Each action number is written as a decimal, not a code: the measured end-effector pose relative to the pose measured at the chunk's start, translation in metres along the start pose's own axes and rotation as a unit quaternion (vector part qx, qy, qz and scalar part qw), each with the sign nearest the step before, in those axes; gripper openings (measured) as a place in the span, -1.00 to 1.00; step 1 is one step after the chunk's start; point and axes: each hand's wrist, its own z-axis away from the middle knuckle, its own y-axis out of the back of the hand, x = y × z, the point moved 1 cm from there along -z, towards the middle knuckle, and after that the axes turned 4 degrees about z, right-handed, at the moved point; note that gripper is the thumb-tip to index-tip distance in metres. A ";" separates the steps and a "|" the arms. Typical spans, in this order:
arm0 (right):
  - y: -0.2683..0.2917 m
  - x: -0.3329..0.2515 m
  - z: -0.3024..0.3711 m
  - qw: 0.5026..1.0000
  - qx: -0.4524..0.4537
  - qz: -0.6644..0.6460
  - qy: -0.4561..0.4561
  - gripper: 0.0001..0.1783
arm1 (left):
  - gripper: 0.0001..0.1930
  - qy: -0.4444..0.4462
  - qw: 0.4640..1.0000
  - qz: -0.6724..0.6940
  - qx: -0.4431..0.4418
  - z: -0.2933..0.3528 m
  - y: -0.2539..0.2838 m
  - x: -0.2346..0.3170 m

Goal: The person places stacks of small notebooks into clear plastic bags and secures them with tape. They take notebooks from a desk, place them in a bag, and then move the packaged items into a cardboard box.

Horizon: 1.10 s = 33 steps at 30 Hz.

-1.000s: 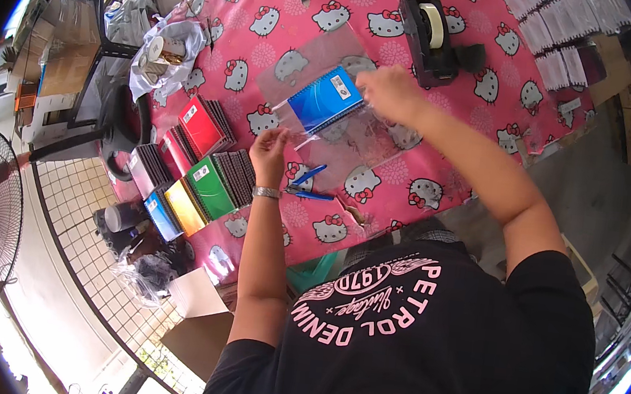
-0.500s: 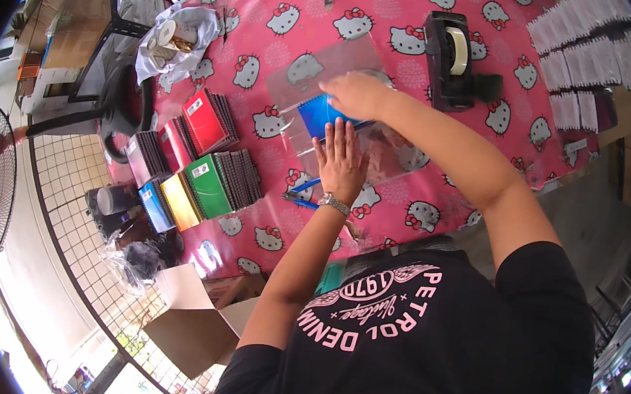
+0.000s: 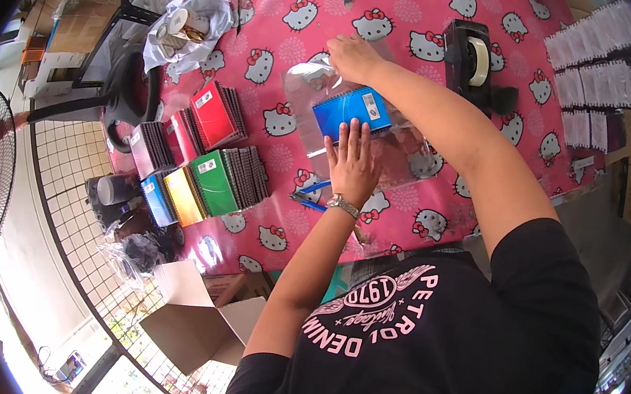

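Note:
A small blue spiral notebook (image 3: 345,115) with a white label lies on a clear plastic sheet (image 3: 404,159) on the table. My left hand (image 3: 353,166) rests flat on the notebook's near edge and the plastic, fingers stretched out; a metal wristwatch (image 3: 344,205) is on that wrist. Beyond the notebook, my right hand (image 3: 353,58) is closed on the far part of the plastic sheet, which lifts and creases there. A blue-handled tool (image 3: 311,195), partly hidden, lies beside my left wrist.
Stacks of red (image 3: 215,116), green (image 3: 217,185), yellow (image 3: 183,197) and blue (image 3: 157,200) notebooks stand at the left. A black tape dispenser (image 3: 467,67) sits far right of my hands. Wrapped packs (image 3: 597,80) line the right edge. An open carton (image 3: 190,330) is below left.
My right hand has moved away from the notebook to the far part of the plastic, raising it. The notebook's label now shows. My left hand stays on the notebook's near side.

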 end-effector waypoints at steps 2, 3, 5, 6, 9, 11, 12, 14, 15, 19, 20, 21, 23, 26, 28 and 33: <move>0.000 -0.001 -0.004 1.000 0.014 -0.023 0.003 -0.88 | -0.27 0.007 1.000 0.012 -0.011 0.000 0.005 0.001; 0.001 -0.001 -0.004 0.999 0.022 -0.039 0.005 -0.90 | -0.28 0.010 1.000 0.018 -0.017 -0.001 0.007 0.002; 0.002 -0.002 -0.003 0.998 0.025 -0.062 -0.004 -0.92 | -0.29 0.006 1.000 0.011 -0.019 0.000 0.008 0.001; 0.002 0.000 -0.002 0.997 0.020 -0.066 -0.015 -0.92 | -0.29 0.003 1.000 0.007 -0.020 0.000 0.009 0.000; 0.010 0.001 -0.001 0.995 -0.070 -0.065 -0.016 -0.89 | -0.32 -0.002 1.000 0.024 -0.014 -0.001 0.012 0.001; 0.020 0.002 0.001 0.991 -0.104 -0.076 -0.036 -0.87 | -0.37 -0.010 1.000 0.024 -0.010 -0.003 0.013 0.001; 0.025 0.001 0.003 0.989 -0.097 -0.090 -0.061 -0.85 | -0.39 -0.016 1.000 0.024 -0.009 -0.006 0.013 0.002; 0.043 -0.013 0.011 0.992 -0.056 -0.073 -0.085 -0.81 | -0.44 -0.009 0.997 0.069 -0.030 -0.013 0.013 -0.013; 0.053 -0.028 0.021 0.995 -0.023 -0.040 -0.085 -0.78 | -0.47 -0.003 0.995 0.090 -0.042 -0.018 0.013 -0.024; 0.048 -0.069 0.081 0.986 0.150 0.049 -0.055 -0.77 | -0.56 0.025 0.992 0.084 0.089 -0.054 0.024 -0.052; 0.045 -0.075 0.093 0.989 0.106 0.081 -0.069 -0.79 | -0.58 -0.006 0.985 0.018 0.173 -0.065 0.037 -0.048; 0.043 -0.082 0.098 0.983 0.141 0.083 -0.081 -0.82 | -0.59 -0.034 0.965 -0.048 0.256 -0.075 0.050 -0.046; 0.035 -0.095 0.106 0.976 0.172 0.082 -0.105 -0.84 | -0.65 -0.094 0.987 -0.095 0.092 -0.088 0.066 -0.071; 0.029 -0.094 0.110 0.971 0.175 0.084 -0.142 -0.84 | -0.81 -0.141 0.977 -0.148 -0.054 -0.087 0.101 -0.103; 0.025 -0.095 0.112 0.965 0.197 0.080 -0.151 -0.84 | -0.89 -0.166 0.978 -0.127 0.015 -0.070 0.114 -0.103; 0.027 -0.093 0.119 0.967 0.190 0.036 -0.163 -0.77 | -0.59 -0.179 0.983 0.019 0.036 -0.071 0.086 -0.032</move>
